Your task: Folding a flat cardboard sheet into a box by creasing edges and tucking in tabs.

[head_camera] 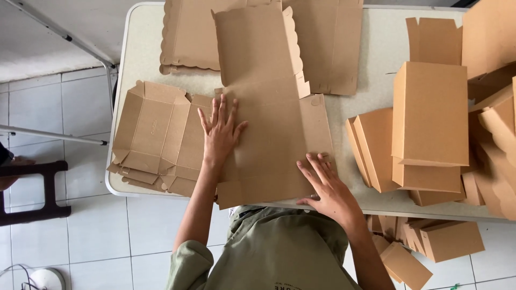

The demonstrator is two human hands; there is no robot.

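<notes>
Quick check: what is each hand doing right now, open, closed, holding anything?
Left hand: open, pressed flat on the flat cardboard blank, gripping nothing.
Right hand: open, flat on the same blank's near corner.

Pale speckled table (371, 48) with rounded corners, loaded with brown cardboard.

On it lie a flat unfolded brown cardboard box blank (269, 134), a stack of flattened creased blanks (153, 134), scallop-edged sheets (188, 35), and assembled rectangular brown boxes (430, 115) piled at one end.

Your flat box blank (269, 139) hides the surface (371, 48) beneath it, and your left hand (220, 134) covers part of its panel. The top edge crops the scalloped sheets (188, 37). The right edge cuts off the stacked folded boxes (494, 123). Your right forearm runs out at the bottom.
</notes>
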